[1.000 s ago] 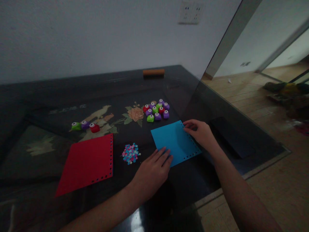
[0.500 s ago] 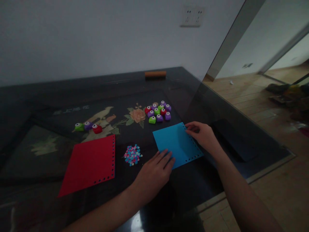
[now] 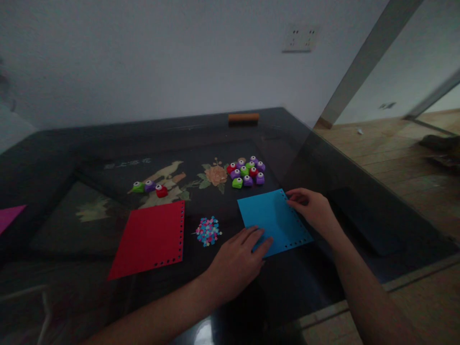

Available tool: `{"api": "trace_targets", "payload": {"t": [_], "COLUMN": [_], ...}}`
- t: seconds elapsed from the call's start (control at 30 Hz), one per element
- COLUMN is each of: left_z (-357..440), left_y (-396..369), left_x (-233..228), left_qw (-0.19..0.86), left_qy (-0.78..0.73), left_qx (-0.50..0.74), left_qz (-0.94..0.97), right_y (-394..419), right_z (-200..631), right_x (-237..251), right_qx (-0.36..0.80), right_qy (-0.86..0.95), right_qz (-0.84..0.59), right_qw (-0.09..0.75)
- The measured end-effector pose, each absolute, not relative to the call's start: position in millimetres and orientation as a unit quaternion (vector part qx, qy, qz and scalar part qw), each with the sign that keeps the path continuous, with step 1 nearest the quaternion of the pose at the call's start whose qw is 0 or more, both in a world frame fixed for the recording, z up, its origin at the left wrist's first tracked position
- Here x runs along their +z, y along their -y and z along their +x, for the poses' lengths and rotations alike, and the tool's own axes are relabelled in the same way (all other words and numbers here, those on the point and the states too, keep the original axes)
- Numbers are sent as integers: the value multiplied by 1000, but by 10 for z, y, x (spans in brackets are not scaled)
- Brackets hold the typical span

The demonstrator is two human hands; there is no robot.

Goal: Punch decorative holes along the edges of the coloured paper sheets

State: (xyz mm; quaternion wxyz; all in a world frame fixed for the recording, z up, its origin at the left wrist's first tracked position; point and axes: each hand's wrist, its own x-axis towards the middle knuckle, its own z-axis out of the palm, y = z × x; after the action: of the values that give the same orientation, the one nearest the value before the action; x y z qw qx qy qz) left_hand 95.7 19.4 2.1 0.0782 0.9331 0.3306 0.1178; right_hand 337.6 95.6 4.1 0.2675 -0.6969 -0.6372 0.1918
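A blue sheet of paper (image 3: 269,215) lies on the dark table, with small punched holes along its right and near edges. My left hand (image 3: 240,256) rests with fingers stretched out on the sheet's near left part. At the far right corner, my right hand (image 3: 309,206) pinches the edge between thumb and fingers. A heap of small pink, blue and white paper cutouts (image 3: 208,232) lies left of the blue sheet. Beyond the sheet stands a cluster of several red, green and purple craft punches (image 3: 244,170).
A red sheet (image 3: 154,235) with punched edges lies to the left, and three more punches (image 3: 150,186) stand behind it. A pink sheet (image 3: 9,216) shows at the left edge. A brown roll (image 3: 243,117) lies by the wall; a dark flat object (image 3: 362,220) is at right.
The view has turned slightly left, bringing the pink sheet into sight. Both hands stay at the same places on the blue sheet.
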Motion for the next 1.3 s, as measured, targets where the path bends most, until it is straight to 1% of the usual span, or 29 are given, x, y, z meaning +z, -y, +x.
{"api": "trace_targets", "payload": {"t": [0.17,0.33,0.47,0.6,0.7,0.8,0.9,1.03,1.13,1.23,1.3], "left_z": [936,731,125,-724,-1207,-1426,-1467,-1475,-1503,-1527,-1534], "left_y": [-207,-313,-491,-646,-686,-678,-667,-685,-710,-725,-723], "left_x": [223,380,336,182,99,76,73,26,-30,-65,-67], "left_qw": [79,74,73,39,38,37,54,73,83,94,104], "left_qy": [-339,-359,-423,-549,-613,-638,-630,-620,-619,-616,-610], "left_qx": [132,184,214,251,285,305,299,280,265,246,234], "left_qz": [928,912,878,796,735,706,715,729,735,743,750], "right_y": [-982,-1012,-1027,-1045,-1061,-1060,-1041,-1010,-982,-966,-981], "right_z": [3423,3492,3526,3559,3599,3620,3559,3234,2774,2186,1781], "right_x": [6,-51,-49,-58,-81,-71,5,214,386,481,481], "right_qx": [176,165,162,142,128,117,102,94,117,174,178], "right_qy": [629,632,613,613,613,603,605,654,727,805,844], "right_qz": [-705,-701,-714,-710,-709,-719,-717,-674,-595,-494,-443], "right_qw": [277,286,297,315,324,325,331,331,322,279,244]}}
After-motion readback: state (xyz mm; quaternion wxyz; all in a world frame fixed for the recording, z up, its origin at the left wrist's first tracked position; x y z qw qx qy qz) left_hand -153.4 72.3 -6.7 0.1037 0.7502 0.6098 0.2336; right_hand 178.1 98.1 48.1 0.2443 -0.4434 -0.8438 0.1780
